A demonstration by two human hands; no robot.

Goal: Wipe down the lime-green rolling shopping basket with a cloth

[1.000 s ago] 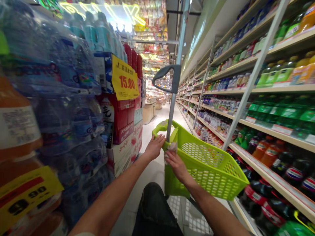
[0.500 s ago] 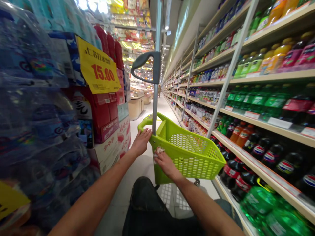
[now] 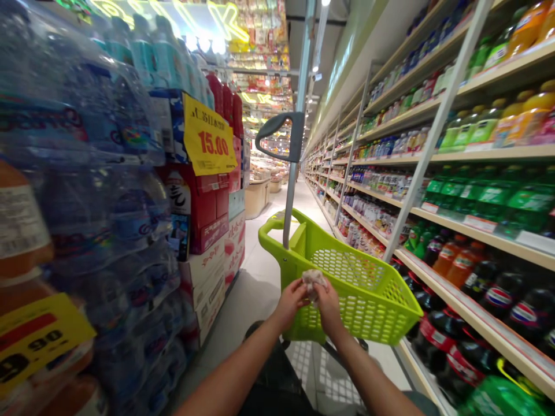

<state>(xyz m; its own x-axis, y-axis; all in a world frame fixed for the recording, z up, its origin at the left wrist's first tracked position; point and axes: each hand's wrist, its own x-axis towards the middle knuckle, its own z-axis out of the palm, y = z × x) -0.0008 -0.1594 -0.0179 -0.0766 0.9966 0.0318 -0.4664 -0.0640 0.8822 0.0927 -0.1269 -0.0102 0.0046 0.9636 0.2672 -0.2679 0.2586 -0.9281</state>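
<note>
A crumpled whitish tissue (image 3: 314,279) is bunched between my two hands, in front of the basket's near side. My left hand (image 3: 291,303) pinches its left edge with the fingertips. From the right, my right hand (image 3: 328,305) grips it with bent fingers. Just behind them stands the lime-green shopping basket (image 3: 373,321) with perforated walls, and nothing shows inside it. A tall metal pole with a grey handle (image 3: 296,137) rises at the basket's left end.
Stacked packs of bottled water (image 3: 139,231) and drink cartons (image 3: 210,208) with yellow price signs (image 3: 208,138) line the left side. Shelves of soft-drink bottles (image 3: 489,190) run along the right. A pale floor aisle (image 3: 260,254) leads away between them.
My left hand has left the basket's rim and joined my right hand at the tissue. The tissue is now held up between both hands. The view has shifted leftward.
</note>
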